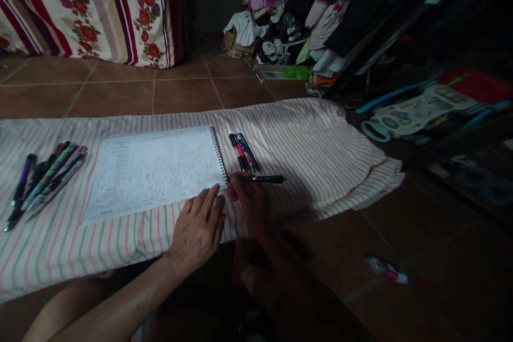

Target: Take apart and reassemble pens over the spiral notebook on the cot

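A spiral notebook (160,165) lies on the striped cloth, its page covered with faint marks and its coil along the right edge. My left hand (198,222) rests with fingers stretched out on the page's lower right corner. Beside the coil, my right hand (250,197) is closed around a dark pen (266,179), whose barrel points right. Just above that hand, several pens (245,152) lie together, one with a red barrel. At the far left is a larger bunch of pens (52,176) in purple, green, black and clear barrels.
Pink and grey stripes run over the cloth (312,149) on the low table. Beyond it are a tiled floor (120,85), a floral curtain (88,5) and a heap of clothes (288,5) with a cardboard box (240,47). A small wrapped item (393,271) lies on the floor at right.
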`<state>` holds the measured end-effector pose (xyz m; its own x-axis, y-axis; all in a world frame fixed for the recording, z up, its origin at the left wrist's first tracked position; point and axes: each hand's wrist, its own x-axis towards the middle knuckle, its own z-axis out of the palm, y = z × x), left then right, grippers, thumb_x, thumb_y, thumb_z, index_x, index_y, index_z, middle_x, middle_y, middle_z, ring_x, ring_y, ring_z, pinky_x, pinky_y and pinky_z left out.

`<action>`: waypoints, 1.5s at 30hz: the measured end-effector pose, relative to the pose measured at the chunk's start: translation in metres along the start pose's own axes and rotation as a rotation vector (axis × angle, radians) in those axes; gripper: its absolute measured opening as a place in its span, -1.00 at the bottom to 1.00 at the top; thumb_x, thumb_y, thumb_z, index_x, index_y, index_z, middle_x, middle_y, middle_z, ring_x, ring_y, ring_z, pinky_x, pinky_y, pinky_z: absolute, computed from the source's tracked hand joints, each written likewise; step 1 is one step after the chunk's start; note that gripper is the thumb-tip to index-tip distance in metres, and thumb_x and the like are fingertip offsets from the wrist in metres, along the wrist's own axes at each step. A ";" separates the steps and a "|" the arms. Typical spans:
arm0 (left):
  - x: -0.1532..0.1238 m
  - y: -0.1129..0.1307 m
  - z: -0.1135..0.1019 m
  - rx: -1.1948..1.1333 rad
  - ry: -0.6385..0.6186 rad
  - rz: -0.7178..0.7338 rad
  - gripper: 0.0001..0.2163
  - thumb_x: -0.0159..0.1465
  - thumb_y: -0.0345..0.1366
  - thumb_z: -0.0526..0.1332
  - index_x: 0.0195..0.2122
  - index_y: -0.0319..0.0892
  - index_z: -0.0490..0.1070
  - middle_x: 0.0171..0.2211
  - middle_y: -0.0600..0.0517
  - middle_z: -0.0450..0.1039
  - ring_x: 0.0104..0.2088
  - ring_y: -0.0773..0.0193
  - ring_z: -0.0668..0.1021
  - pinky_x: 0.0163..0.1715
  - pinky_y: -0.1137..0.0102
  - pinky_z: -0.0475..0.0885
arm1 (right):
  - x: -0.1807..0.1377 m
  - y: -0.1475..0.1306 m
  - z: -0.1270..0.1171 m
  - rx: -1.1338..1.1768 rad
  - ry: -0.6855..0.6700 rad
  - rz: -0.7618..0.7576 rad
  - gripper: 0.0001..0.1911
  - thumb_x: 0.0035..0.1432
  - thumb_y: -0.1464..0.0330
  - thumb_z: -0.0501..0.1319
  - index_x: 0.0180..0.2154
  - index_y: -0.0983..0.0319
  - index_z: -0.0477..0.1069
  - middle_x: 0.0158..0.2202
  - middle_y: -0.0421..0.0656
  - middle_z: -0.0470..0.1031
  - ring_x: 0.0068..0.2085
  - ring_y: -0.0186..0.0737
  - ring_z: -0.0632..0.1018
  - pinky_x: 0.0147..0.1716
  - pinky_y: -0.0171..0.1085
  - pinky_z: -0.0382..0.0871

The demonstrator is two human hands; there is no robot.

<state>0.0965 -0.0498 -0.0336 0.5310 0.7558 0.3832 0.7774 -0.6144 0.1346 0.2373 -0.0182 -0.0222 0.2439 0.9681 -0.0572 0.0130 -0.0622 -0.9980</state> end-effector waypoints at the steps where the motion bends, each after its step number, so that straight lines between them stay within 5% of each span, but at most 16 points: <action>1: 0.000 0.001 0.000 0.010 -0.003 0.002 -0.67 0.27 -0.34 0.05 0.04 -0.32 0.33 0.13 -0.22 0.28 0.05 -0.06 0.36 -0.09 0.12 0.32 | 0.001 0.001 0.000 -0.001 -0.003 -0.013 -0.73 0.04 0.14 0.19 -0.37 0.21 0.38 -0.59 -0.27 0.38 -0.55 -0.36 0.41 -0.52 -0.37 0.32; 24: 0.001 0.002 0.003 0.042 0.027 0.021 -0.66 0.25 -0.33 0.08 0.04 -0.34 0.33 0.09 -0.18 0.34 0.03 -0.06 0.35 -0.10 0.11 0.30 | 0.013 0.006 0.000 -0.340 -0.031 -0.230 -0.83 0.09 0.24 0.12 -0.39 0.21 0.35 -0.48 -0.20 0.48 -0.43 -0.27 0.52 -0.37 -0.33 0.38; 45: 0.000 0.002 0.003 0.039 0.030 0.019 -0.66 0.25 -0.33 0.08 0.03 -0.32 0.34 0.09 -0.16 0.34 0.03 -0.05 0.36 -0.11 0.13 0.30 | 0.015 0.006 -0.001 -0.404 0.048 -0.233 -0.77 0.11 0.22 0.06 -0.42 0.23 0.33 -0.55 -0.20 0.44 -0.49 -0.29 0.48 -0.45 -0.35 0.34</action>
<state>0.0990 -0.0501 -0.0365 0.5359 0.7368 0.4122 0.7801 -0.6189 0.0920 0.2423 -0.0040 -0.0293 0.2345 0.9558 0.1776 0.4472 0.0562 -0.8926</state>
